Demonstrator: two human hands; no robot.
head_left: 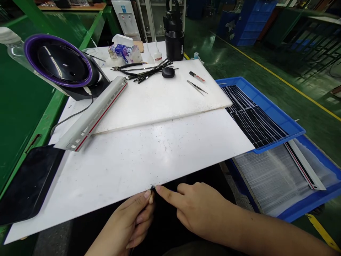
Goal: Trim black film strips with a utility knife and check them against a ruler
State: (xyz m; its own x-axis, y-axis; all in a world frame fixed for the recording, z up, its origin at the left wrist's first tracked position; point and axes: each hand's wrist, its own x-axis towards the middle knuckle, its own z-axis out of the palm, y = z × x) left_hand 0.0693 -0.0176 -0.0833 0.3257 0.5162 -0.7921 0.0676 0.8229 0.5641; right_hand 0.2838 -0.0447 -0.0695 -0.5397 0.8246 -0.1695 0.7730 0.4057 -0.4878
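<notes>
At the near edge of the white tabletop [149,156], my left hand [135,217] is closed, with thumb and forefinger pinching a small dark piece [152,187]. The piece is too small to name, and most of it is hidden by the fingers. My right hand [194,204] comes in from the right with its forefinger stretched out. That fingertip meets or nearly meets the dark piece, while the other fingers are bent. Nothing shows in the right hand.
A white foam board [160,103] bears tweezers [197,87], pliers [130,67], black strips [151,73] and a small black case [168,72]. A slotted light-grey bar [93,113] leans by a purple-rimmed fan [58,60]. Blue trays [279,122] stand right; a dark tablet-like slab [29,181] lies left.
</notes>
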